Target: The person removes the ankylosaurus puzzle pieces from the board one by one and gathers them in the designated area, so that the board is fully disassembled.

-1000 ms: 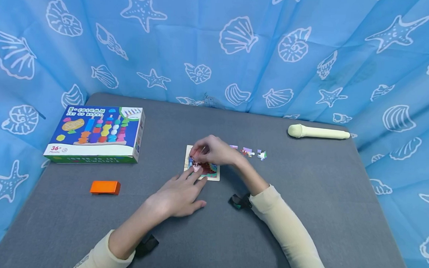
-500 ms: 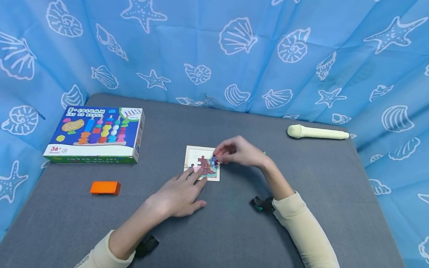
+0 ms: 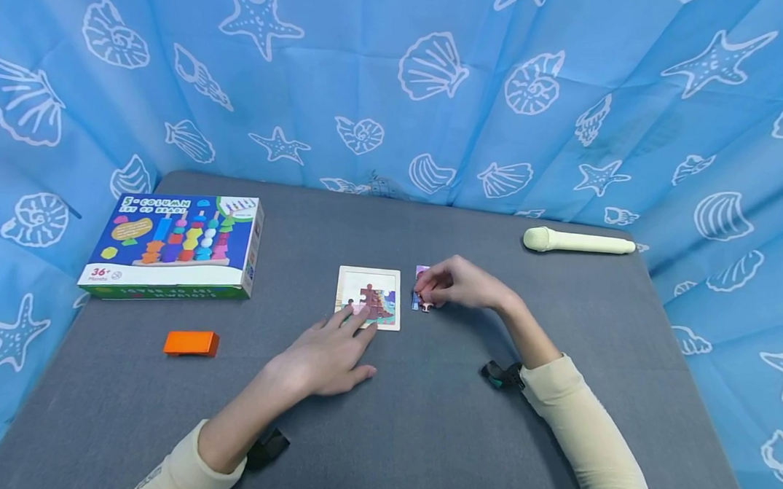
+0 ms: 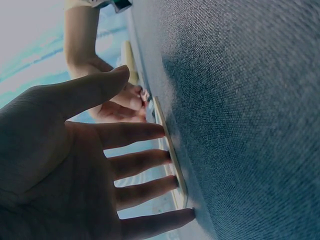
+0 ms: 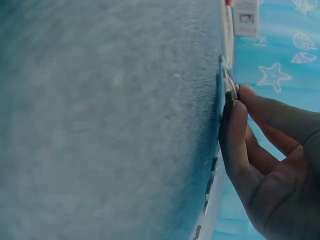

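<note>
A small jigsaw puzzle in a pale square frame (image 3: 399,292) lies mid-table, partly filled with brown and teal pieces; its upper left shows bare white. My left hand (image 3: 326,356) rests its spread, straight fingertips on the frame's near edge, seen also in the left wrist view. Just right of the frame, my right hand (image 3: 466,284) pinches a puzzle piece (image 3: 426,306) between thumb and fingers, low over the table. In the right wrist view that pinched piece (image 5: 231,86) appears edge-on. A purple-topped puzzle piece (image 3: 421,270) peeks out beyond the right fingertips.
More puzzle pieces (image 5: 211,175) lie in a row beneath the right hand, hidden from the head view. A bead-set box (image 3: 175,246) stands at the back left, with an orange block (image 3: 192,343) nearer. A pale green toy microphone (image 3: 578,242) lies back right.
My right hand has lifted a puzzle piece out of the frame's upper left and carried it right, down beside the frame. The left hand has stayed in place.
</note>
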A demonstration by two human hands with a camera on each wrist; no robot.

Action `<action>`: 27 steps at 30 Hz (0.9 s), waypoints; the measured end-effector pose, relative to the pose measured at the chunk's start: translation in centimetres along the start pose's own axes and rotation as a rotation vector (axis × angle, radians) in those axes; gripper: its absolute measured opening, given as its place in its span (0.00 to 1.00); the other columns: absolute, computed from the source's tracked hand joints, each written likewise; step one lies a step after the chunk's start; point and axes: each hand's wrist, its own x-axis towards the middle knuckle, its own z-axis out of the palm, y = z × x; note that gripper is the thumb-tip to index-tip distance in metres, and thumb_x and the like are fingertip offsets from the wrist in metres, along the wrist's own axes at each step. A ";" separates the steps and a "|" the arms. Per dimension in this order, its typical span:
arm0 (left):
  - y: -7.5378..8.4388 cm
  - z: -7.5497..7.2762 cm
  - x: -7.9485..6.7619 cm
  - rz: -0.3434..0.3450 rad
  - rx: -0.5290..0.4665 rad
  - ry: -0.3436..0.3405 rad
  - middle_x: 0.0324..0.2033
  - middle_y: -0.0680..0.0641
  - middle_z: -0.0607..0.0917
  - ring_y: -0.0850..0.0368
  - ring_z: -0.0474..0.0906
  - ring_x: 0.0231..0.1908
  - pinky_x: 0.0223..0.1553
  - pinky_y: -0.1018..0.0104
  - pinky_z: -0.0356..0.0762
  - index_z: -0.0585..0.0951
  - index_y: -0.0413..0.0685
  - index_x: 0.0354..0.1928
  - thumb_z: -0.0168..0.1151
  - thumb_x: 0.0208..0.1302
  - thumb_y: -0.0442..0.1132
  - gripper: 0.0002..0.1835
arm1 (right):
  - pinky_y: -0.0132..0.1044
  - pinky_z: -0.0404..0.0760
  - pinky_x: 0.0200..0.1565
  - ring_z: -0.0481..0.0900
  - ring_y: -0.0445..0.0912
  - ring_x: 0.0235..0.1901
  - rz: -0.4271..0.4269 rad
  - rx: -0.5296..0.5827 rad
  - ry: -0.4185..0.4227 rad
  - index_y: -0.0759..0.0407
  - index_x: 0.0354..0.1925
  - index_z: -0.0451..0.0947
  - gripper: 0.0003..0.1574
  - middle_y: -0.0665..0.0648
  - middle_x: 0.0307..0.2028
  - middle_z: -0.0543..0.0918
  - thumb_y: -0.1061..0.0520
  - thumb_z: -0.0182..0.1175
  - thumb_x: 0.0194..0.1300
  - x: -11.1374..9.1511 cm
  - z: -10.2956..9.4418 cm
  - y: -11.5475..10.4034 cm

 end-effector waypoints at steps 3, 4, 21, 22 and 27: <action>0.0 0.0 0.0 0.001 0.003 0.003 0.88 0.44 0.57 0.39 0.48 0.88 0.82 0.33 0.63 0.66 0.49 0.84 0.59 0.81 0.59 0.38 | 0.34 0.88 0.40 0.86 0.45 0.36 -0.001 -0.023 -0.003 0.66 0.50 0.89 0.09 0.62 0.38 0.91 0.67 0.65 0.75 0.0 0.2 0.1; 0.0 0.0 0.0 0.001 0.004 0.002 0.88 0.44 0.57 0.39 0.48 0.88 0.82 0.33 0.63 0.66 0.49 0.84 0.59 0.81 0.59 0.38 | 0.34 0.88 0.40 0.86 0.45 0.36 -0.001 -0.029 -0.001 0.66 0.50 0.89 0.09 0.62 0.38 0.91 0.67 0.65 0.75 0.0 0.2 0.1; 0.0 -0.1 0.0 -0.001 -0.009 -0.001 0.88 0.44 0.56 0.39 0.48 0.88 0.81 0.32 0.63 0.65 0.49 0.84 0.59 0.81 0.59 0.39 | 0.32 0.83 0.36 0.84 0.43 0.34 0.024 -0.083 0.067 0.63 0.49 0.90 0.08 0.59 0.38 0.92 0.64 0.67 0.75 0.1 -0.1 -0.2; 0.0 -0.1 0.0 -0.001 -0.009 -0.004 0.88 0.44 0.56 0.39 0.48 0.88 0.82 0.32 0.63 0.65 0.49 0.84 0.59 0.82 0.59 0.39 | 0.33 0.84 0.36 0.85 0.44 0.34 0.019 -0.076 0.061 0.63 0.49 0.90 0.09 0.60 0.39 0.92 0.64 0.67 0.75 0.2 -0.1 -0.3; 0.0 -0.2 0.1 -0.004 -0.004 -0.021 0.88 0.44 0.56 0.40 0.47 0.88 0.82 0.33 0.62 0.65 0.50 0.85 0.58 0.82 0.60 0.39 | 0.34 0.84 0.39 0.86 0.46 0.36 -0.021 -0.032 0.028 0.65 0.52 0.89 0.11 0.62 0.42 0.92 0.62 0.67 0.76 0.9 0.2 -1.0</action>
